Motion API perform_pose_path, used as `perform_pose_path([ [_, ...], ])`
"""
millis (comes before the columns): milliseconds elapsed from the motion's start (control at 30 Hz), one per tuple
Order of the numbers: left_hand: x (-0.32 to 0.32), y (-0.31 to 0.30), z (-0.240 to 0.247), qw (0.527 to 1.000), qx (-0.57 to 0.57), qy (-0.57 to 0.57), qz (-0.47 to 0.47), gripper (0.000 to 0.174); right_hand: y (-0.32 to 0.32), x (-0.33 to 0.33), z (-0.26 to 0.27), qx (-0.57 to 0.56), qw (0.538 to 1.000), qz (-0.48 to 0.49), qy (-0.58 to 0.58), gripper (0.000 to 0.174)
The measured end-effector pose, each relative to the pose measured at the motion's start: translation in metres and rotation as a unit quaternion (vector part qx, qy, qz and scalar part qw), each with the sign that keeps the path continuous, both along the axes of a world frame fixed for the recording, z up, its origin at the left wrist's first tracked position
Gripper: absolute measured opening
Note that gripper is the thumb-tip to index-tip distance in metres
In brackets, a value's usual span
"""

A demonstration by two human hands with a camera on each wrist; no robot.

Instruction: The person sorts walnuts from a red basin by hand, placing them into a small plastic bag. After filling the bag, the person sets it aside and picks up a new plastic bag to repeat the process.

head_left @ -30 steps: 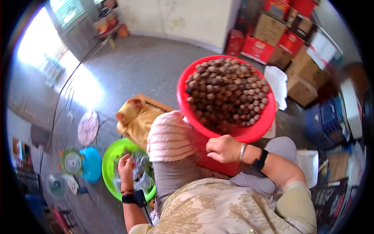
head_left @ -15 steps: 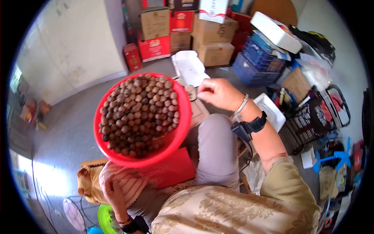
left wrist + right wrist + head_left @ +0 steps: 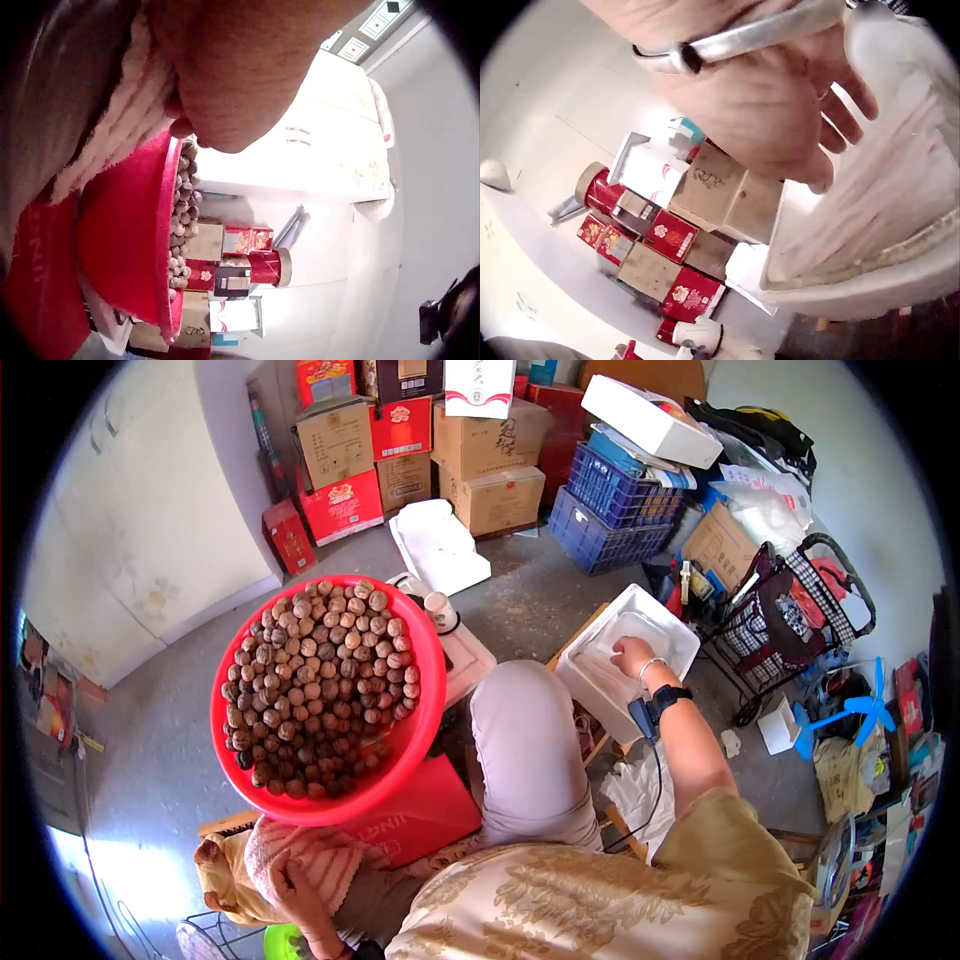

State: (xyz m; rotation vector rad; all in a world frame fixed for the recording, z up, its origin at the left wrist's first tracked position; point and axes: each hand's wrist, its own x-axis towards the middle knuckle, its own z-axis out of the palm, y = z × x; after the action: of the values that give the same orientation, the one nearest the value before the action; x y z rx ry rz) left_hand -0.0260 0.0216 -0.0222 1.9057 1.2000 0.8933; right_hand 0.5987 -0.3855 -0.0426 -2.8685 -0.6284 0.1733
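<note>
My right hand (image 3: 636, 656) reaches into a white foam box (image 3: 590, 690) beside my right knee. In the right wrist view its fingers (image 3: 844, 124) point down loosely, held just above thin whitish plastic film (image 3: 870, 187) in the box. Over my left knee lies a pink striped towel (image 3: 300, 860), with my left hand (image 3: 300, 900) at its edge, holding nothing. A red basin (image 3: 425, 760) heaped with walnuts (image 3: 320, 680) stands before me on a red box (image 3: 430, 815). The left wrist view shows that hand (image 3: 225, 97) near the basin's rim, fingers partly hidden.
Cardboard cartons (image 3: 490, 445) are stacked at the back, with a white foam lid (image 3: 440, 550) on the floor before them. Blue crates (image 3: 615, 510) and a shopping trolley (image 3: 780, 610) stand to the right. Part of a green basin (image 3: 285, 942) shows at lower left.
The view has swung right. My right hand has moved from over my lap, past the basin, into the foam box. My left hand has come from the green basin to the towel.
</note>
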Motion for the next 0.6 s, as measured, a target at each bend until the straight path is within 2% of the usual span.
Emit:
perform_pose_path([
  [33,0.003,-0.003,0.003,0.999,0.020,0.027,-0.002,0.018,-0.005,0.003,-0.009,0.017,0.999,-0.003,-0.046,0.027],
  [100,0.008,-0.009,0.005,0.999,0.027,0.023,0.004,0.018,-0.008,0.007,-0.013,-0.001,0.999,-0.029,-0.038,0.033],
  [167,0.008,-0.009,0.005,0.999,0.033,0.019,0.012,0.018,-0.012,0.012,-0.019,-0.105,0.993,-0.042,0.012,0.033],
  [200,0.006,-0.007,0.003,0.999,0.037,0.031,0.011,0.018,-0.012,0.017,-0.024,-0.105,0.994,-0.041,0.011,0.033],
  [267,0.005,-0.007,0.002,0.998,0.040,0.042,0.012,0.017,-0.012,0.027,-0.033,-0.178,0.983,-0.023,0.036,0.025],
  [300,0.006,-0.007,0.003,0.999,0.036,0.034,0.008,0.017,-0.015,0.030,-0.038,-0.177,0.983,-0.022,0.036,0.025],
  [367,0.006,-0.007,0.004,0.999,0.032,0.027,0.004,0.017,-0.017,0.028,-0.040,-0.128,0.990,-0.047,-0.039,0.023],
  [500,0.004,-0.006,0.002,0.999,0.025,0.026,0.003,0.017,-0.022,0.031,-0.023,-0.108,0.993,-0.049,-0.007,0.029],
  [567,0.006,-0.007,0.003,0.999,0.033,0.032,0.003,0.017,-0.026,0.036,-0.020,0.007,0.992,-0.066,-0.106,0.024],
  [600,0.010,-0.010,0.007,1.000,0.018,0.018,0.008,0.017,-0.025,0.034,-0.008,0.006,0.992,-0.065,-0.107,0.024],
])
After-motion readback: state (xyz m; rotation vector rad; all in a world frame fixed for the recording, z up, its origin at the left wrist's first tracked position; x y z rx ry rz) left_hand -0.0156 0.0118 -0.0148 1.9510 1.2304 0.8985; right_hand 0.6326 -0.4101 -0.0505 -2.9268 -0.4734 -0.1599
